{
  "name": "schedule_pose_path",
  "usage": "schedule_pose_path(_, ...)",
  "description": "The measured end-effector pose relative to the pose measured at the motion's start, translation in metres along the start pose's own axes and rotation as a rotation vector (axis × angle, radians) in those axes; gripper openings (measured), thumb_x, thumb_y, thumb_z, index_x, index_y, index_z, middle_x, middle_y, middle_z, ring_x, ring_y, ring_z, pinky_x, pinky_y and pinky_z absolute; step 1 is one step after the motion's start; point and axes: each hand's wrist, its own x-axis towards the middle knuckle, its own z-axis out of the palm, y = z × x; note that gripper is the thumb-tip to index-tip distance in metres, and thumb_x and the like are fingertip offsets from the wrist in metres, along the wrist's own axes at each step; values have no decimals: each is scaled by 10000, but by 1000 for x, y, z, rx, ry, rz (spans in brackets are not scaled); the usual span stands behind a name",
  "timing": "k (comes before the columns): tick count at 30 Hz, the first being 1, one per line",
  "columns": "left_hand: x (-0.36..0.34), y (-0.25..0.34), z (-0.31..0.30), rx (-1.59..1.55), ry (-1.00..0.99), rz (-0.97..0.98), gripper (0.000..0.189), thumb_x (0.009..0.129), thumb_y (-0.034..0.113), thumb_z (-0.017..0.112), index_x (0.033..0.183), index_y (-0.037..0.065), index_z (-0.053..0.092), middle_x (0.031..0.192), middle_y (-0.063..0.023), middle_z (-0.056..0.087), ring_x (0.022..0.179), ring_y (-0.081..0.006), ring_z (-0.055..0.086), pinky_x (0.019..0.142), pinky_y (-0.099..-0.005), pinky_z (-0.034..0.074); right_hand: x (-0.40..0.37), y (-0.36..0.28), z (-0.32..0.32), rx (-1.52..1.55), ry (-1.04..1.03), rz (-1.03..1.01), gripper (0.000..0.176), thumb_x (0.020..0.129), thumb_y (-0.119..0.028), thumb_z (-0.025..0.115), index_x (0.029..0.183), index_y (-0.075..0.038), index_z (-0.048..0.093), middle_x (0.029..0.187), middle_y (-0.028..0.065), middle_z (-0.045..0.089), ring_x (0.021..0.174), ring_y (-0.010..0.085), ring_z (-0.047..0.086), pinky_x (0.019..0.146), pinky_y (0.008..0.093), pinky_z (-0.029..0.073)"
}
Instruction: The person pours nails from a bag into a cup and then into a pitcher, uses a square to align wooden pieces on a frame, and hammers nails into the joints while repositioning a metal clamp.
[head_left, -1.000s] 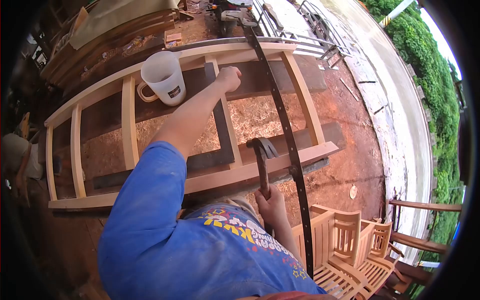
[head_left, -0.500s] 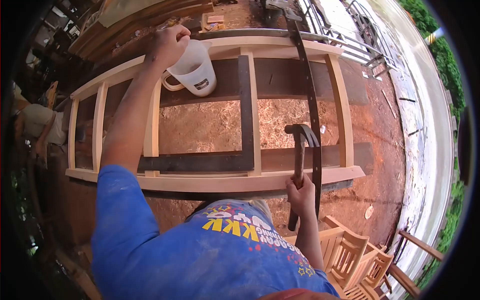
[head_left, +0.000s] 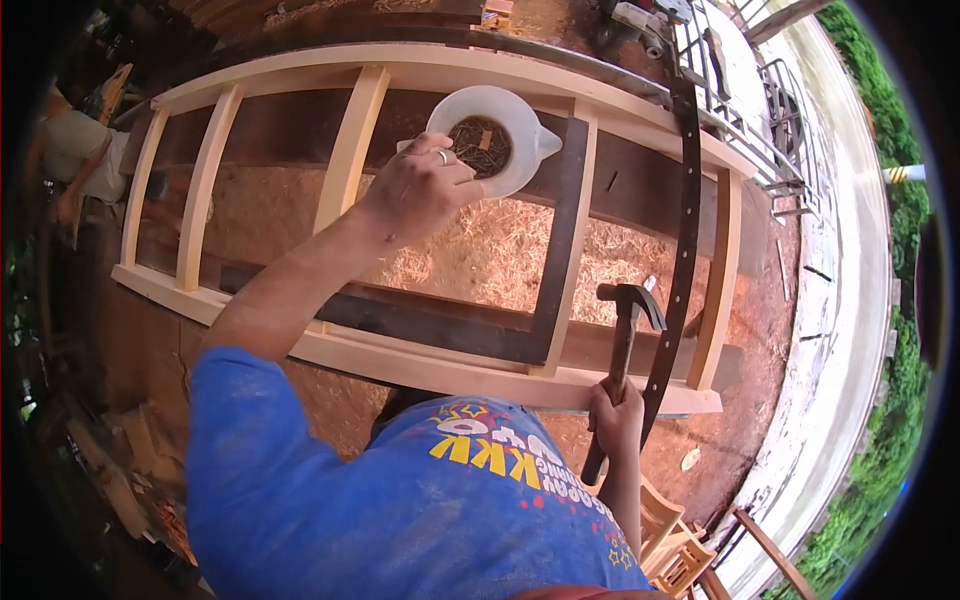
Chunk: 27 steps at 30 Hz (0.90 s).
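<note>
My left hand [head_left: 425,187] is closed on the near left side of a translucent plastic pitcher [head_left: 522,118], its fingers at the rim. The pitcher leans toward me, so its mouth shows, with many thin brown nails [head_left: 478,150] and a small reddish piece inside. Its spout points right. My right hand [head_left: 616,412] grips the wooden handle of a claw hammer [head_left: 625,325], head up, near the front rail. Beneath both hands lies a pale wooden frame [head_left: 410,362] with several crosspieces. A dark L-shaped piece [head_left: 556,270] lies within it.
A long dark strip with holes [head_left: 684,215] crosses the frame's right end. Dark planks [head_left: 640,200] lie under the frame. Wooden chairs [head_left: 680,555] stand at lower right, metal racks [head_left: 790,120] at upper right. Another person [head_left: 85,150] is at the far left.
My left hand has come from above the pitcher down onto its rim, and the pitcher has tipped toward me. The view has turned; the hammer stays in my right hand.
</note>
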Motion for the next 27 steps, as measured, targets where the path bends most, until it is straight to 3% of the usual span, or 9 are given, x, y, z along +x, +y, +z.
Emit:
schedule_pose_path(3, 7, -15, -11, -28, -48, 2, 74, 877, 130, 690, 899, 113, 758, 832, -29, 733, 871, -228, 713, 1040, -407, 485, 2, 0, -3, 15, -24, 53, 161, 952, -143, 679, 893, -14, 603, 604, 26, 568, 497, 112, 589, 474, 301, 479)
schedule_pose_path(5, 17, -30, -8, -72, -87, 14, 106, 937, 146, 675, 913, 94, 764, 836, -64, 738, 865, -250, 709, 1021, -404, 483, 1, -5, -2, 24, -29, 52, 142, 955, -126, 666, 894, -17, 599, 591, 22, 565, 483, 111, 578, 462, 296, 464)
schedule_pose_path(8, 45, -45, -24, -230, -186, -126, 196, 1016, 180, 644, 923, 58, 767, 835, -135, 731, 877, -299, 706, 936, -422, 510, 2, -2, -5, 34, -33, 49, 132, 954, -118, 663, 898, -18, 597, 585, 22, 565, 477, 112, 574, 460, 297, 456)
schedule_pose_path(11, 85, -64, -24, -390, -347, -436, 220, 1028, 213, 646, 960, 43, 767, 827, -180, 717, 899, -341, 703, 839, -451, 529, 4, 4, -6, 63, -38, 53, 130, 956, -115, 666, 901, -20, 597, 584, 25, 569, 478, 113, 578, 463, 297, 454)
schedule_pose_path(12, 100, -72, -21, -263, -363, -414, 290, 1022, 286, 583, 982, 86, 788, 942, -173, 762, 941, -368, 719, 853, -481, 569, 5, 5, -7, 77, -38, 66, 131, 957, -115, 668, 902, -20, 597, 586, 26, 572, 480, 113, 580, 465, 298, 455)
schedule_pose_path(15, 140, -88, 9, -167, -761, -347, 237, 1001, 252, 638, 1114, 86, 765, 1029, -168, 761, 972, -335, 718, 839, -461, 558, 5, 9, -10, 141, -60, 89, 133, 957, -117, 677, 914, -14, 605, 597, 30, 585, 488, 116, 589, 473, 301, 464)
schedule_pose_path(16, 147, -88, 26, -137, -836, -355, 185, 883, 159, 694, 1017, 81, 795, 1050, -152, 778, 987, -350, 729, 884, -478, 570, 6, 10, -12, 166, -68, 91, 133, 957, -118, 680, 920, -12, 608, 602, 31, 590, 491, 117, 593, 477, 302, 467)
schedule_pose_path(18, 142, -91, 66, 84, -767, -372, 212, 882, 193, 711, 1046, 82, 787, 1051, -151, 775, 984, -347, 726, 870, -475, 567, 7, 10, -14, 177, -80, 101, 130, 954, -117, 685, 937, -7, 618, 612, 35, 599, 500, 120, 603, 487, 305, 479)
schedule_pose_path(27, 154, -91, 103, -40, -1040, -241, 219, 873, 212, 724, 1034, 76, 782, 1029, -155, 773, 960, -349, 725, 847, -466, 568, 10, 30, -19, 84, -72, -59, 160, 941, -127, 705, 957, 0, 610, 604, 38, 577, 513, 129, 601, 506, 319, 477)
